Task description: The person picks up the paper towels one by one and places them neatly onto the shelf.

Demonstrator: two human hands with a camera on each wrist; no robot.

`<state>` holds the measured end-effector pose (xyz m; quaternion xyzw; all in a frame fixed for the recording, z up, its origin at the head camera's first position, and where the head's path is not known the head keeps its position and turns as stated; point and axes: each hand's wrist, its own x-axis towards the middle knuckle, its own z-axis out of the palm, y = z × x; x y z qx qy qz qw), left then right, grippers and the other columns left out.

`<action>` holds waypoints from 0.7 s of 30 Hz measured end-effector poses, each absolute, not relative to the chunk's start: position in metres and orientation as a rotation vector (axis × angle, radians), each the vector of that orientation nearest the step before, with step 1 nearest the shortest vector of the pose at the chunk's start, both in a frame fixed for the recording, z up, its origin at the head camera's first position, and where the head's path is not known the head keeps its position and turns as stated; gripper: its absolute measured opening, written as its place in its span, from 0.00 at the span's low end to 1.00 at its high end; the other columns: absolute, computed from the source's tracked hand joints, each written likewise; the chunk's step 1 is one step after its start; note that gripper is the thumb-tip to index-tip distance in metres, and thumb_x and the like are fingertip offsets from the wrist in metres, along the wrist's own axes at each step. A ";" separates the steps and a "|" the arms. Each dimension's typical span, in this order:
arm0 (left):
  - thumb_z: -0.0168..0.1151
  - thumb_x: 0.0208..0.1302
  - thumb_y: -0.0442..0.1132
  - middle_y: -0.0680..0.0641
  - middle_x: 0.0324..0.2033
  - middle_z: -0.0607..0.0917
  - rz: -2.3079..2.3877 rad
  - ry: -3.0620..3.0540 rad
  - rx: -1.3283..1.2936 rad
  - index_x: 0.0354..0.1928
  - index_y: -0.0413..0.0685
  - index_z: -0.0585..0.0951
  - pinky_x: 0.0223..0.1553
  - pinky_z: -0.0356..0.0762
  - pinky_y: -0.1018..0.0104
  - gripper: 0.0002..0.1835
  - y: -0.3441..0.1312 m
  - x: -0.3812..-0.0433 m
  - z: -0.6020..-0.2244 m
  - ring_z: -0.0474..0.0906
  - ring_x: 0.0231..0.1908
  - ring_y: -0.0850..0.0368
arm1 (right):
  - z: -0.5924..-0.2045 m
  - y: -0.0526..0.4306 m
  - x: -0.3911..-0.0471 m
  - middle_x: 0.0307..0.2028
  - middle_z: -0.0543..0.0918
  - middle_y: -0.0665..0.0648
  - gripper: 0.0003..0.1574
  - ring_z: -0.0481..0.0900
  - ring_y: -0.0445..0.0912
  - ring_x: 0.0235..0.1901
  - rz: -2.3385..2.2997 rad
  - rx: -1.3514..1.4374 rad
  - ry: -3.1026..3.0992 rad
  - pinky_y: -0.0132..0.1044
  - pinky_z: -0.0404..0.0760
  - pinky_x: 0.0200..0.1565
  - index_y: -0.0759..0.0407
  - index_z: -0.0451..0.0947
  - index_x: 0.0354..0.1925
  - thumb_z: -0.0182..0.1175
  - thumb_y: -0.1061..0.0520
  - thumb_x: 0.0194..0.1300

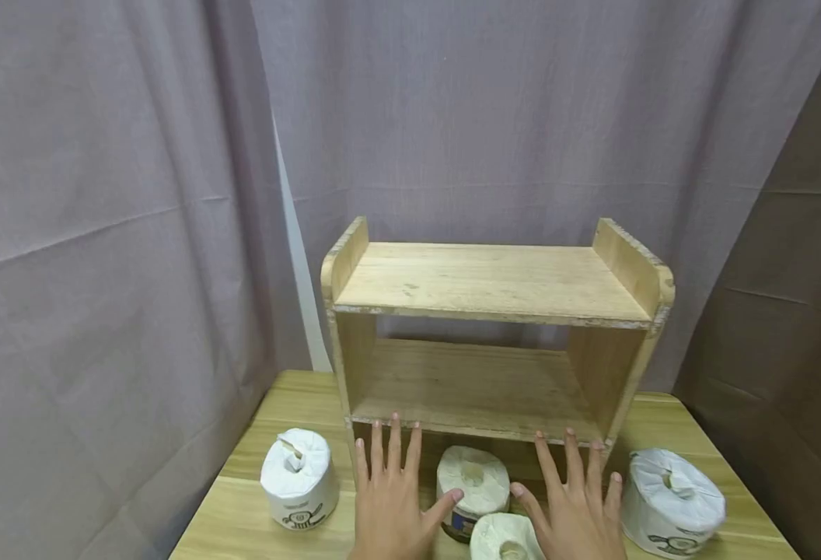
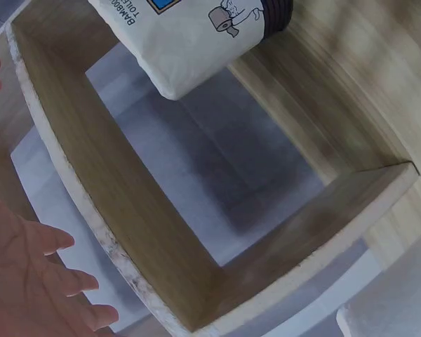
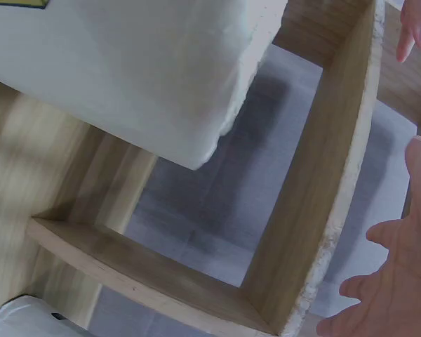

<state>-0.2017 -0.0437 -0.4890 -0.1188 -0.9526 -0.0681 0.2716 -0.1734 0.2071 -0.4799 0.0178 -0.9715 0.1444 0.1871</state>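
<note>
Both hands, fingers straight and spread, reach toward a two-tier wooden shelf [image 1: 490, 280]. The left hand [image 1: 392, 502] has its fingertips at the front edge of the middle board [image 1: 480, 381], left of centre. Farther right along that edge, the right hand [image 1: 578, 509] is held the same way, thumb pointing inward. Neither holds anything. Between them stands a wrapped toilet roll [image 1: 472, 476] at the lower opening, with a second toilet roll [image 1: 501, 537] nearer, cut off by the frame. The left wrist view shows a printed toilet roll [image 2: 196, 42] before the lower opening.
A white-wrapped toilet roll [image 1: 300, 481] stands on the wooden table [image 1: 242, 498] left of the shelf. Another toilet roll [image 1: 672, 502] is to the right, beside the right hand. Grey curtains [image 1: 480, 117] hang behind the shelf and along both sides.
</note>
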 end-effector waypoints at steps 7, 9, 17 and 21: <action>0.51 0.63 0.82 0.36 0.80 0.61 -0.181 -2.515 -0.313 0.80 0.49 0.65 0.73 0.55 0.32 0.56 -0.047 -0.197 -0.491 0.54 0.79 0.32 | -0.480 0.206 -0.169 0.78 0.52 0.79 0.52 0.37 0.83 0.77 0.451 0.078 -2.739 0.86 0.42 0.64 0.50 0.49 0.85 0.48 0.27 0.78; 0.54 0.62 0.82 0.36 0.80 0.62 -0.181 -2.510 -0.309 0.80 0.49 0.66 0.73 0.55 0.31 0.56 -0.048 -0.196 -0.492 0.55 0.79 0.32 | -0.480 0.205 -0.167 0.79 0.53 0.78 0.52 0.39 0.82 0.77 0.436 0.075 -2.735 0.86 0.42 0.64 0.49 0.49 0.85 0.48 0.26 0.78; 0.54 0.61 0.82 0.37 0.79 0.63 -0.161 -2.503 -0.319 0.80 0.50 0.66 0.72 0.57 0.30 0.56 -0.053 -0.197 -0.497 0.57 0.78 0.33 | -0.481 0.207 -0.170 0.80 0.52 0.75 0.53 0.41 0.82 0.76 0.422 0.086 -2.731 0.86 0.40 0.64 0.47 0.46 0.85 0.52 0.28 0.77; 0.55 0.61 0.81 0.36 0.79 0.63 -0.153 -2.496 -0.332 0.81 0.51 0.65 0.72 0.58 0.30 0.56 -0.055 -0.198 -0.499 0.58 0.78 0.33 | -0.482 0.207 -0.171 0.80 0.50 0.76 0.54 0.37 0.81 0.77 0.471 0.095 -2.750 0.85 0.36 0.65 0.48 0.44 0.86 0.52 0.28 0.77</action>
